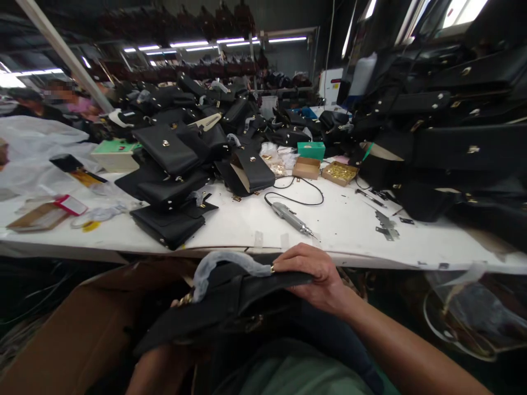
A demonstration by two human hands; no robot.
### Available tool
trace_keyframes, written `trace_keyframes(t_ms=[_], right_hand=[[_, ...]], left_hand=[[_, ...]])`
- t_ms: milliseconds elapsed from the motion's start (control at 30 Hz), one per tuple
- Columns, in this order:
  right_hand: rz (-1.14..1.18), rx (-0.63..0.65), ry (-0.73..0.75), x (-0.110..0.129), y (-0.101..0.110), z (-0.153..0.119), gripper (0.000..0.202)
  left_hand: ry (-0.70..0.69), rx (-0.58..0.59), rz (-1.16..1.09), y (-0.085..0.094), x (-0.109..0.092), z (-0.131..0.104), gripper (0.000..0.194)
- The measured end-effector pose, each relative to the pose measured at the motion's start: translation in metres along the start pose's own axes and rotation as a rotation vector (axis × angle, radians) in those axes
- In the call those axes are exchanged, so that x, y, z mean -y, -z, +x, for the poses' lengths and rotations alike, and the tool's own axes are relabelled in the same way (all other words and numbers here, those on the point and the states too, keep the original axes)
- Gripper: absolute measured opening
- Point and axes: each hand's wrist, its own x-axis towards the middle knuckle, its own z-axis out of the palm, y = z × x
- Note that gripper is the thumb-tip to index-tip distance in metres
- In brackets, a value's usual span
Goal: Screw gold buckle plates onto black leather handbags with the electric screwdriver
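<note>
A black handbag (230, 299) is tilted in front of my body, below the table's front edge. Its handle (214, 269) is wrapped in white translucent film, with gold fittings at both ends. My right hand (308, 269) grips the bag's right edge, fingers on top beside the handle's fitting. Under the bag's left end is my left hand (158, 359), mostly hidden; a fingertip shows near the left fitting, and the hand is closed on the bag. A gold-coloured clasp shows dimly on the bag's near side.
On the white table (234, 225) lies a grey electric screwdriver (290, 216) with a black cord. Stacked black bags (168, 153) stand left, more (465, 148) right. A box of gold hardware (340, 173) sits behind. An open cardboard box (82, 323) is at lower left.
</note>
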Motion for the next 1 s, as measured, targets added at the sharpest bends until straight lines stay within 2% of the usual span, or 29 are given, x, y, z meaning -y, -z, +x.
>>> trace_keyframes(t_ms=[67,133,200,267,367,433,500,567,633,700,900,1000], right_hand=[[0.048,-0.104,-0.157,-0.002,-0.002,-0.005,0.016],[0.059,-0.223,-0.320,-0.009,-0.006,-0.015,0.025],[0.060,-0.292,-0.465,-0.020,-0.010,-0.027,0.034],[0.120,-0.305,-0.617,-0.030,-0.011,-0.039,0.035],[0.277,-0.324,-0.815,-0.043,-0.010,-0.052,0.042],[0.338,-0.348,-0.909,-0.049,-0.010,-0.057,0.047],[0.371,-0.393,-0.971,-0.056,-0.011,-0.060,0.050],[0.411,-0.426,-1.018,-0.062,-0.013,-0.061,0.052],[0.490,-0.393,-1.048,-0.068,-0.013,-0.063,0.052],[0.584,-0.297,-1.063,-0.073,-0.012,-0.066,0.050],[0.676,0.003,-1.032,-0.073,-0.003,-0.068,0.046],[0.516,0.136,-0.982,-0.070,0.005,-0.058,0.044]], left_hand=[[-0.089,-0.041,0.191,0.009,-0.008,0.000,0.064],[-0.330,-0.121,0.330,0.010,-0.019,0.000,0.065],[-0.573,-0.165,0.477,0.001,-0.030,0.000,0.059],[-0.734,-0.125,0.707,-0.020,-0.038,0.002,0.055],[-1.000,0.025,1.052,-0.067,-0.042,0.011,0.051],[-1.232,0.114,1.178,-0.100,-0.041,0.023,0.046],[-1.388,0.171,1.269,-0.128,-0.039,0.037,0.041],[-1.414,0.232,1.354,-0.146,-0.036,0.053,0.037],[-1.353,0.288,1.432,-0.152,-0.034,0.066,0.035],[-1.290,0.326,1.491,-0.147,-0.031,0.077,0.036],[-1.177,0.441,1.504,-0.110,-0.008,0.099,0.035],[-1.138,0.384,1.488,-0.113,-0.001,0.109,0.032]])
